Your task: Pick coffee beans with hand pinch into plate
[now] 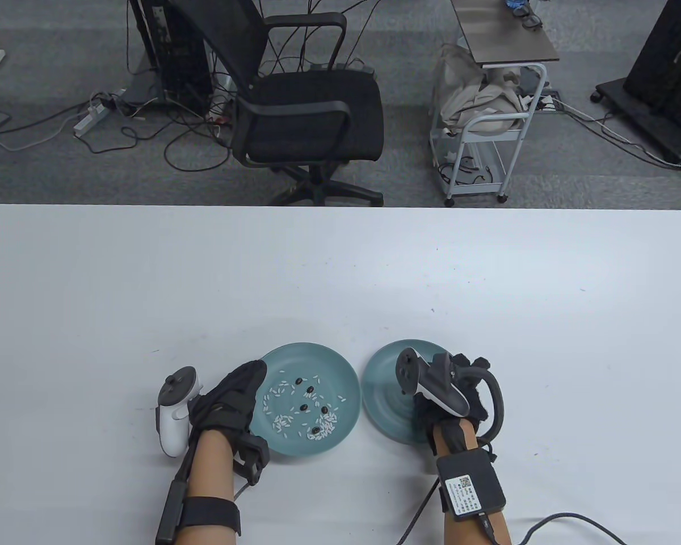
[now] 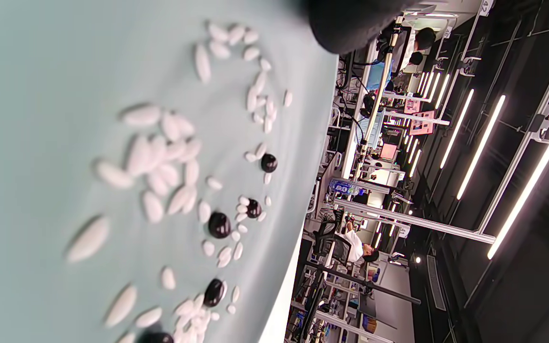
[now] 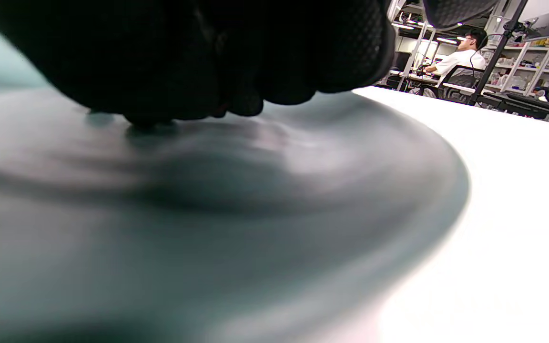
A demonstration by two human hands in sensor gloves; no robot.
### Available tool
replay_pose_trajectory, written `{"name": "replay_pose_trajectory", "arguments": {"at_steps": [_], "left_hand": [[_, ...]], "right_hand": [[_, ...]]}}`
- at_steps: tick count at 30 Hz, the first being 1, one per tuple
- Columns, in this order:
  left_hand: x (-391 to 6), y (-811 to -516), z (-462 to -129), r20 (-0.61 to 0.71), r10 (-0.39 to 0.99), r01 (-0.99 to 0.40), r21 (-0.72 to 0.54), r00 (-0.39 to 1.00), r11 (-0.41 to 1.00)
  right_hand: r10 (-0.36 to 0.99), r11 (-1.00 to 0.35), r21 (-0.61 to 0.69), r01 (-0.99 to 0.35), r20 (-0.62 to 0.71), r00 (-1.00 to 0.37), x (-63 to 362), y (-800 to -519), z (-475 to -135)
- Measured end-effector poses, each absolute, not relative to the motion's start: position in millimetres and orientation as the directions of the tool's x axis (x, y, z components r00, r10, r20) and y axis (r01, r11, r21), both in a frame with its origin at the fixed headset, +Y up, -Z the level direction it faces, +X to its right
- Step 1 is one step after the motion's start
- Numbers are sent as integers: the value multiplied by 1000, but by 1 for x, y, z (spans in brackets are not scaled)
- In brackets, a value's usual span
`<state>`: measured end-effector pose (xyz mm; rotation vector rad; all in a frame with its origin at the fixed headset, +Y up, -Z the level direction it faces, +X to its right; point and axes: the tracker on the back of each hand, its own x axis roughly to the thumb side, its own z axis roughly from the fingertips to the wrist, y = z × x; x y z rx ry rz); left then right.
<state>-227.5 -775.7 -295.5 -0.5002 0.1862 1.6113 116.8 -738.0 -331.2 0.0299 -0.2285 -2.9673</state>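
Note:
A teal plate (image 1: 309, 347) holds white grains (image 1: 281, 421) and several dark coffee beans (image 1: 303, 407); the left wrist view shows the beans (image 2: 219, 225) among the grains on this plate (image 2: 41, 57). My left hand (image 1: 249, 380) rests flat on that plate's left rim, holding nothing, one fingertip (image 2: 350, 24) at the view's top. A second teal plate (image 1: 383, 397) lies to the right. My right hand (image 1: 421, 402) hangs over it. In the right wrist view its bunched fingers (image 3: 179, 112) touch the plate (image 3: 303, 190). Whether they pinch a bean is hidden.
The white table (image 1: 340, 272) stretches far beyond both plates. An office chair (image 1: 312, 108) and a small cart (image 1: 488, 130) stand on the floor past the table's far edge. A cable (image 1: 556, 519) trails from my right wrist.

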Motion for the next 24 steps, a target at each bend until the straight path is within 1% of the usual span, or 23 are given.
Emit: {"name": "replay_pose_trajectory", "arguments": {"at_steps": [3, 4, 9, 15, 18, 24], "left_hand": [[-229, -775, -296, -421, 907, -980, -168, -27, -107], [-229, -775, -295, -424, 905, -980, -165, -29, -108], [-228, -776, -296, -424, 905, -978, -174, -31, -116], [-228, -775, -295, -422, 906, -980, -162, -35, -114], [-228, -776, -295, -422, 906, -979, -167, -33, -113], [-228, -776, -295, -422, 906, -979, -175, -25, -109]], "right_hand": [[-205, -959, 200, 200, -4, -979, 112, -741, -331], [-211, -962, 180, 207, 0, -978, 111, -741, -331], [-229, -954, 199, 225, 4, -973, 110, -738, -331], [-143, -985, 106, 137, -56, -988, 120, -723, -328], [-90, -995, 51, 87, -60, -994, 122, -712, -325], [70, -996, -51, -68, -35, -997, 123, -689, -320]]}}
